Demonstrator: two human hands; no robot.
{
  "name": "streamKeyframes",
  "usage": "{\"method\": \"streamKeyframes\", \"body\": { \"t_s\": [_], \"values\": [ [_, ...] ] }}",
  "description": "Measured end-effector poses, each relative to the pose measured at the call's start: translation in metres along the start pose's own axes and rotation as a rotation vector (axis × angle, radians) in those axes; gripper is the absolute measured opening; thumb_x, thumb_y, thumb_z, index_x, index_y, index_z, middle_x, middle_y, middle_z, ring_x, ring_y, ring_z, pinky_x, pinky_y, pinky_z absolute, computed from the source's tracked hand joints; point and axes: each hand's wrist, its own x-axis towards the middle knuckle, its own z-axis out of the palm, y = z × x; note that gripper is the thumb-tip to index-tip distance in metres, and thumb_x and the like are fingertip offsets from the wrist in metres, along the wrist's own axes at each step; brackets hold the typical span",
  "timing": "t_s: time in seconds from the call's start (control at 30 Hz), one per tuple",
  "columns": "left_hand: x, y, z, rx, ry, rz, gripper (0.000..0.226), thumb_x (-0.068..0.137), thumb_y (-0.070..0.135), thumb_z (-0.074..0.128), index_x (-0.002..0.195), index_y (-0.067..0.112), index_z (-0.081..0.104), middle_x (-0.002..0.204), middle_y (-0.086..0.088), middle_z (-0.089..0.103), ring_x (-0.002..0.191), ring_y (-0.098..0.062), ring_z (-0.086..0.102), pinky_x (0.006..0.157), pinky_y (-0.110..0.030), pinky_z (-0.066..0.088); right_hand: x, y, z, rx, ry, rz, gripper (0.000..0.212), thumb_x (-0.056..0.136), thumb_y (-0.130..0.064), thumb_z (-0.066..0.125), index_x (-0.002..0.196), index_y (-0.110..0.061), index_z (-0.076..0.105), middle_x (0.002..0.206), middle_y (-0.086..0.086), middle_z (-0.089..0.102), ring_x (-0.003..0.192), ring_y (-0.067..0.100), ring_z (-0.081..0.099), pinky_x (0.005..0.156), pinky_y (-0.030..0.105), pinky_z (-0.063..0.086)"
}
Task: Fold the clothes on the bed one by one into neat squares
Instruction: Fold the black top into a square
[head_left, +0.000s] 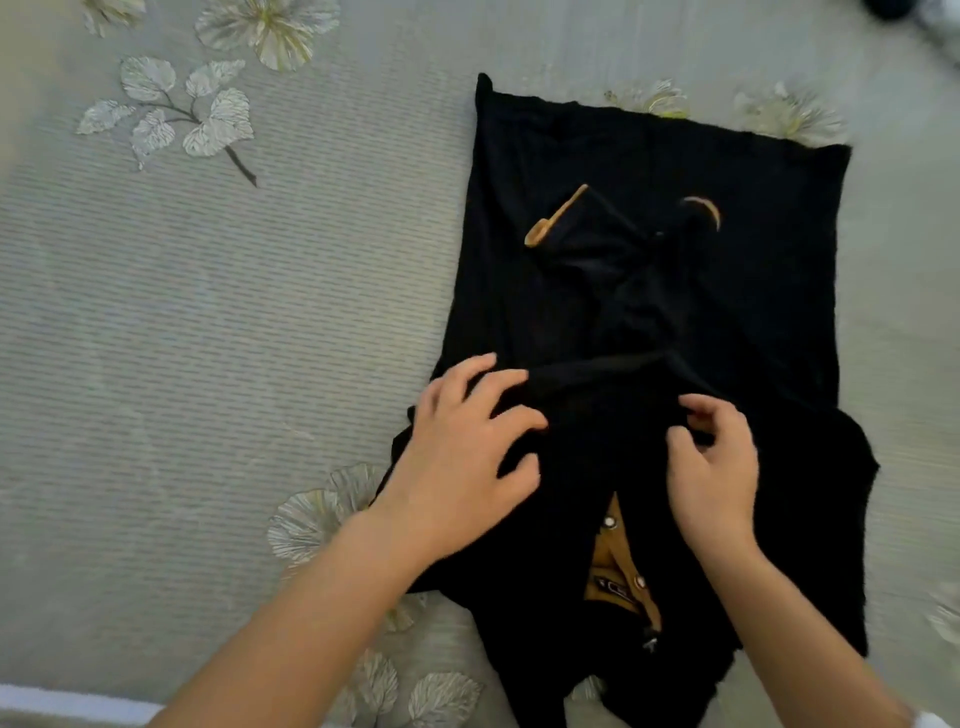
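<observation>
**Folding the black top: about halfway there**

Nearest to me, the left hand lies on the black knitted cardigan with yellow trim. Its fingers are spread wide and bent a little, and the tips press the cloth down. Near it, the right hand pinches a small bit of the black cloth between thumb and fingers. Just below the two hands I see the yellow neck band with little white buttons. The cardigan lies flat on the grey-green bed cover with pale leaves, on the right side of my view.

Further up, the sleeves are folded in over the middle, and their yellow cuff edges show there. So I think the sides are done. The cardigan is a long shape, not a square. I think it has to be folded up from one end, maybe twice, then patted flat.

At the far top right corner sits something dark, too blurred to tell. It may be more clothes.
</observation>
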Motion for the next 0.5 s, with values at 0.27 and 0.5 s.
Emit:
{"method": "streamKeyframes", "body": {
  "t_s": [0.27, 0.5],
  "values": [
    [-0.02, -0.025, 0.0, 0.017, -0.006, -0.274, 0.072, 0.074, 0.037, 0.073, 0.137, 0.024, 0.041, 0.109, 0.002, 0.045, 0.099, -0.014, 0.048, 0.083, -0.033, 0.05, 0.042, -0.048, 0.025, 0.201, 0.026, 0.163, 0.051, 0.087, -0.042, 0.062, 0.126, -0.014, 0.045, 0.114, -0.002, 0.053, 0.09, 0.006, 0.054, 0.076, 0.02, 0.041],
    [-0.011, -0.027, -0.01, 0.0, -0.001, -0.281, 0.035, 0.075, 0.011, 0.074, 0.107, 0.021, 0.065, 0.075, 0.014, 0.043, 0.081, -0.008, 0.043, 0.07, -0.021, 0.034, 0.096, -0.095, 0.037, 0.394, 0.056, 0.387, 0.02, 0.079, -0.016, 0.069, 0.069, -0.014, 0.052, 0.074, 0.003, 0.057, 0.078, 0.023, 0.059, 0.075, 0.035, 0.052]
  ]
}}
